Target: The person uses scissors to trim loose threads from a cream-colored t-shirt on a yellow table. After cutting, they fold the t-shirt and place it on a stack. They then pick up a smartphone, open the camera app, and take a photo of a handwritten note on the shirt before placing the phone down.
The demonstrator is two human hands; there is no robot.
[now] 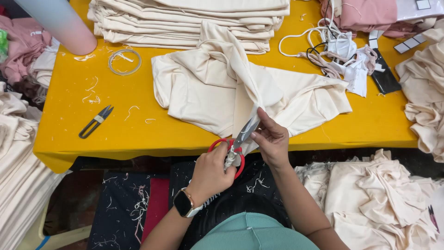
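Observation:
My left hand, with a smartwatch on its wrist, grips red-handled scissors just in front of the yellow table's near edge. The blades point up and right into a fold of a cream garment that lies spread on the table. My right hand pinches that fold beside the blades and pulls it towards me. The part of the cloth between the blades is mostly hidden by my fingers.
A stack of folded cream garments lies at the table's far edge. Black thread snips, a clear tape ring and a pale cone sit at the left. Tangled cords and white cloth lie at the right. Cream piles surround the table.

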